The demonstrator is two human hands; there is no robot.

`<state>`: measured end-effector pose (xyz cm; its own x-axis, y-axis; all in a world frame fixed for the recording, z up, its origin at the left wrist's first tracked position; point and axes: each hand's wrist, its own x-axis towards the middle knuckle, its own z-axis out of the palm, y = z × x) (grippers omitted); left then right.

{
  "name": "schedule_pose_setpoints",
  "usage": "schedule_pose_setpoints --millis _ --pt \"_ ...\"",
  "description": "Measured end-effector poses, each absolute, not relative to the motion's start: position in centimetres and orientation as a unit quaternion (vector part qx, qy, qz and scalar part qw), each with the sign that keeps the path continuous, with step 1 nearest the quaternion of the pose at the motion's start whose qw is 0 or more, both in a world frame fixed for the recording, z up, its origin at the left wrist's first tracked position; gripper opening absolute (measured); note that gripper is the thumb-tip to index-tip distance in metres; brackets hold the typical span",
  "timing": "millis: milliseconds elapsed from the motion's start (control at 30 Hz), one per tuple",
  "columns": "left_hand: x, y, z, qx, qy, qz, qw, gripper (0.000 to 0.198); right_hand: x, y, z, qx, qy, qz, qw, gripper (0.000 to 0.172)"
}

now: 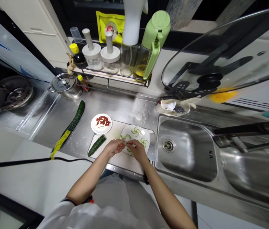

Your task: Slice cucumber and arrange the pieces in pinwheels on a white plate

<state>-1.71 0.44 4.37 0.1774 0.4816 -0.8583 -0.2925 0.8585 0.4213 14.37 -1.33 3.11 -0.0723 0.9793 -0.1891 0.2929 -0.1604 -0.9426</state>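
My left hand point(115, 148) is closed, palm partly up with the fingers curled, beside the left edge of a white square plate point(134, 128). Over the plate, my right hand point(136, 149) pinches with its fingertips close to those of the left. Something small and pale shows between the fingertips, too small to name. Thin green-edged cucumber slices point(136, 131) lie on the plate in curved, pinwheel-like groups. A cut piece of cucumber point(97, 145) rests left of my left hand on a cutting board point(120, 161). My hands hide part of the plate.
A round white plate point(96, 127) carries chopped red pieces point(103, 121). Further left lie a whole cucumber point(76, 119) with a yellow tag and a lidded steel pot point(65, 86). A sink point(186, 149) is at the right. Bottles and jars stand on a rack point(124, 78) behind.
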Motion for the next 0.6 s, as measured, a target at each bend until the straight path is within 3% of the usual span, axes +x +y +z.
schedule_pose_setpoints --millis 333,600 --pt "-1.5 1.7 3.4 0.081 0.604 0.293 0.737 0.038 14.3 -1.3 2.7 -0.610 -0.465 0.542 0.343 0.025" --pt "-1.2 2.4 1.4 0.238 0.601 0.355 0.676 0.039 13.9 -1.2 2.6 -0.624 -0.447 0.533 0.356 0.017"
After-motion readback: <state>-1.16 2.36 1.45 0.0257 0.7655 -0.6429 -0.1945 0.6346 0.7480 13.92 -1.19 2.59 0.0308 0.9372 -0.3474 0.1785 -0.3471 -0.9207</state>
